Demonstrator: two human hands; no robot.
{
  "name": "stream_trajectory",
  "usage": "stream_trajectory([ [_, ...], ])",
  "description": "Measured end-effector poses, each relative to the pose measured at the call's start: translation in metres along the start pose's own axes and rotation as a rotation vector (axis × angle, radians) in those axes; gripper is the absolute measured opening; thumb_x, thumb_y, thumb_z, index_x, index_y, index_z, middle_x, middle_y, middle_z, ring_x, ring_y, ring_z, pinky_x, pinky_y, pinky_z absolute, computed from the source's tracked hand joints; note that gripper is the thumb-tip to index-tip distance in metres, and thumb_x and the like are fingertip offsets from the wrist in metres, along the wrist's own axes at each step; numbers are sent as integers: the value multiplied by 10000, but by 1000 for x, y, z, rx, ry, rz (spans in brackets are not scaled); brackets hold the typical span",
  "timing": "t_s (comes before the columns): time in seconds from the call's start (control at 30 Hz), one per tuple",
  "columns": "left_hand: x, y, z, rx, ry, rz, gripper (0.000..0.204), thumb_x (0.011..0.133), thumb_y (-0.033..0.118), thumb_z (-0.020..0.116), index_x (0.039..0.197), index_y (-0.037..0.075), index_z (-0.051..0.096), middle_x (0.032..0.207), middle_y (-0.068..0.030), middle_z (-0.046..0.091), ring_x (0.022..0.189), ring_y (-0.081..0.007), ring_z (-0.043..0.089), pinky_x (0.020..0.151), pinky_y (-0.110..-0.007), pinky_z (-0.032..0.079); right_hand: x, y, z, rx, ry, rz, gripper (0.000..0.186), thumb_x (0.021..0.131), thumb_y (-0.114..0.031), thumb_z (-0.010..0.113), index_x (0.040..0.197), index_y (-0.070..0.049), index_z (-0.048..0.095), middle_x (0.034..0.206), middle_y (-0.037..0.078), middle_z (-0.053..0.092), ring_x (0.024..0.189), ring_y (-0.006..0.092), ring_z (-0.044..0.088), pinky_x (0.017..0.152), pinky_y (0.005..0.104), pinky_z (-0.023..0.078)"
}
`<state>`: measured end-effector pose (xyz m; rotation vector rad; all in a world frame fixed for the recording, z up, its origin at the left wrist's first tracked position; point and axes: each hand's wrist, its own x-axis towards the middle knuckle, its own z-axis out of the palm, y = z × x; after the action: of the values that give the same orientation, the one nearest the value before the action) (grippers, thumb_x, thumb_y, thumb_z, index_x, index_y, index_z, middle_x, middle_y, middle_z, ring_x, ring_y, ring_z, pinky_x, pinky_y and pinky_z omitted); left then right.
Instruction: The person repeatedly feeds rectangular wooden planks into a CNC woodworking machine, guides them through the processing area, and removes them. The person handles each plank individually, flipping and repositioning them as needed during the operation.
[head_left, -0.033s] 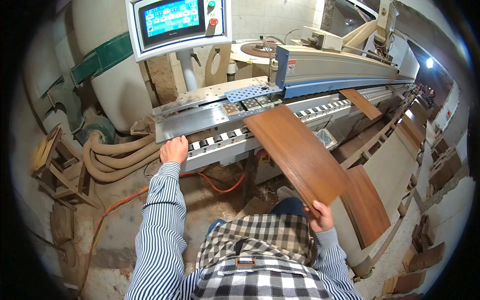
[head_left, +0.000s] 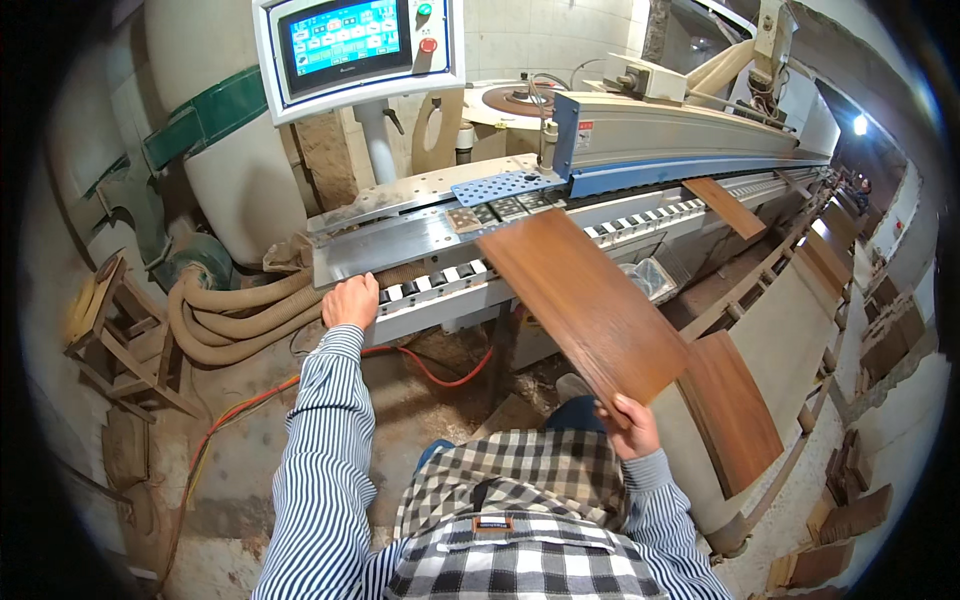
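Observation:
My right hand [head_left: 628, 427] grips the near end of a brown wooden board [head_left: 590, 310], thumb on top. The board slants away to the left, and its far end overlaps the front of a long machine [head_left: 440, 307] with black-and-white rollers. My left hand [head_left: 351, 300] is closed over the near left corner of the machine's metal infeed table [head_left: 385, 247]; its fingertips are partly hidden. Farther along the machine, a second brown board [head_left: 725, 207] sticks out from under the blue-edged beam [head_left: 680, 172]. Beside my right hand, another brown board [head_left: 733, 410] lies on a pale bench.
A control panel [head_left: 345, 45] with a lit screen stands behind the infeed table. Thick hoses [head_left: 250, 310] and a wooden stool [head_left: 125, 335] are at the left. An orange cable [head_left: 440, 378] crosses the floor. The pale bench [head_left: 775, 335] runs along the right, with stacked wood pieces [head_left: 855, 510] beyond.
The board in my right hand has shifted slightly left, and that hand has moved left with it. My left hand stays on the infeed table's corner.

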<state>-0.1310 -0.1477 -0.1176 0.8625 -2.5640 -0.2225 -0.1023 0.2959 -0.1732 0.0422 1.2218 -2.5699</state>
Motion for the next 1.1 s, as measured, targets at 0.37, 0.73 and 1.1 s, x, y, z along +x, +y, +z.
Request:
stream_trajectory([
  [0.37, 1, -2, 0, 6, -20, -15, 410, 851, 369, 395, 795, 67, 665, 776, -206, 618, 754, -373, 599, 723, -452, 461, 56, 63, 131, -252, -739, 359, 473, 831, -226, 603, 1202, 20, 441, 985, 119, 598, 901, 175, 577, 793, 273, 473],
  [0.73, -2, 1, -2, 16, -5, -9, 427, 859, 350, 392, 760, 34, 661, 760, -205, 623, 733, -359, 607, 715, -440, 464, 73, 89, 132, -409, -716, 135, 301, 858, -181, 569, 1067, 36, 549, 891, 100, 629, 787, 147, 582, 728, 271, 477],
  [1.1, -2, 1, -4, 15, -8, -16, 430, 866, 352, 386, 766, 31, 655, 783, -216, 620, 755, -384, 597, 725, -457, 453, 81, 83, 106, -425, -488, -6, 212, 861, -166, 559, 906, 33, 620, 840, 79, 654, 727, 131, 592, 699, 272, 486],
])
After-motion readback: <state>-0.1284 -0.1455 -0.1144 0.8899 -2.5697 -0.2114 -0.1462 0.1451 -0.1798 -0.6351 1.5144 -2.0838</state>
